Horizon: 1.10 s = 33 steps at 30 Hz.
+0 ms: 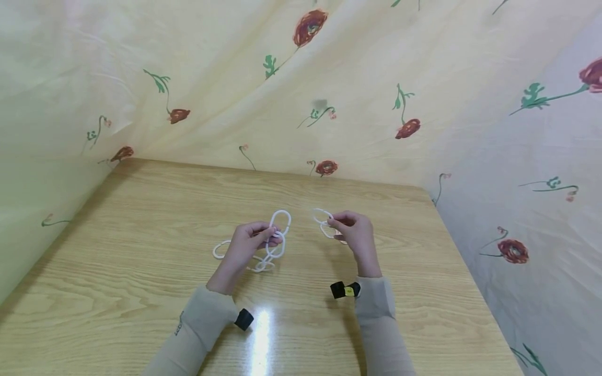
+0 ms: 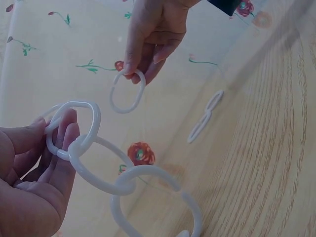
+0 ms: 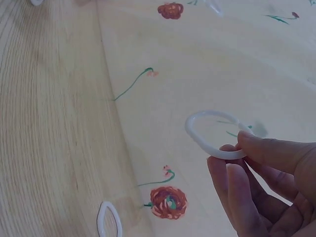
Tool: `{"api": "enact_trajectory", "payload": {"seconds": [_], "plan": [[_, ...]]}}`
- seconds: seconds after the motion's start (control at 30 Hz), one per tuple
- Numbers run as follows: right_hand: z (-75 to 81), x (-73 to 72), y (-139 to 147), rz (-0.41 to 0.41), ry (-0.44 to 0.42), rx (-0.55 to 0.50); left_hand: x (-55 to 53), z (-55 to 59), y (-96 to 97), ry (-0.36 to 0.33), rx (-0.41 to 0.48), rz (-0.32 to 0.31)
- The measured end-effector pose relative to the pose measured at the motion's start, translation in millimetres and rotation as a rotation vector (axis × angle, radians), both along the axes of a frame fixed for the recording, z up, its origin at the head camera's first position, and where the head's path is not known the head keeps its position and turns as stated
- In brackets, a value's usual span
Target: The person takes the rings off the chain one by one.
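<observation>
My left hand (image 1: 244, 244) pinches a chain of white oval plastic links (image 2: 91, 177) between thumb and fingers. One link stands up above the fingertips, while the others hang below and trail to the table behind the hand in the head view. A single white link (image 3: 189, 129) is pinched between the thumb and fingers of my right hand (image 1: 356, 235), held up in the air. It has a small gap in its side. The two hands are apart, with space between the chain and the single link.
Two loose white links (image 2: 214, 101) lie on the wooden table (image 1: 178, 203) below and beside the right hand. A flower-patterned cloth (image 1: 226, 104) rises behind the table and along its sides. Each wrist carries a black camera (image 1: 244, 319).
</observation>
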State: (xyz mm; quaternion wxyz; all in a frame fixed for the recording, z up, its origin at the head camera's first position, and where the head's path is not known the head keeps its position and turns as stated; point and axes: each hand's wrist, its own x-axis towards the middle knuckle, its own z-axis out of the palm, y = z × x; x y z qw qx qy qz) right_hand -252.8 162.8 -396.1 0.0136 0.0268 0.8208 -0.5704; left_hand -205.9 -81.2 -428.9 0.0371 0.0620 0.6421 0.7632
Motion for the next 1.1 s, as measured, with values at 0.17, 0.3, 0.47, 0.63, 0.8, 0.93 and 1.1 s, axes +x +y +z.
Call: {"api": "enact_trajectory", "payload": {"seconds": [0.17, 0.3, 0.47, 0.63, 0.8, 0.93, 1.1], "plan": [[-4.6, -4.2, 7.4, -0.024, -0.008, 0.019, 0.5, 0.6, 0.2, -0.004, -0.005, 0.0], [-11.1, -9.8, 16.2, -0.037, -0.028, 0.004, 0.6, -0.6, 0.3, -0.012, -0.007, -0.008], [-21.7, -17.9, 32.6, -0.078, -0.049, -0.005, 0.1, -2.4, 1.6, -0.024, -0.001, -0.017], [-29.5, -23.1, 49.8, -0.109, -0.085, -0.038, 0.8, -1.1, 3.0, -0.036, 0.005, -0.015], [-34.3, -25.3, 65.0, -0.144, -0.088, -0.038, 0.9, -0.9, 3.2, -0.036, 0.002, -0.021], [-34.9, -24.2, 75.6, -0.169, -0.094, -0.039, 0.8, -1.6, 3.1, -0.032, 0.006, -0.023], [-32.3, -23.8, 87.7, -0.19, -0.11, -0.027, 0.2, -1.7, 3.0, -0.034, 0.015, -0.021]]}}
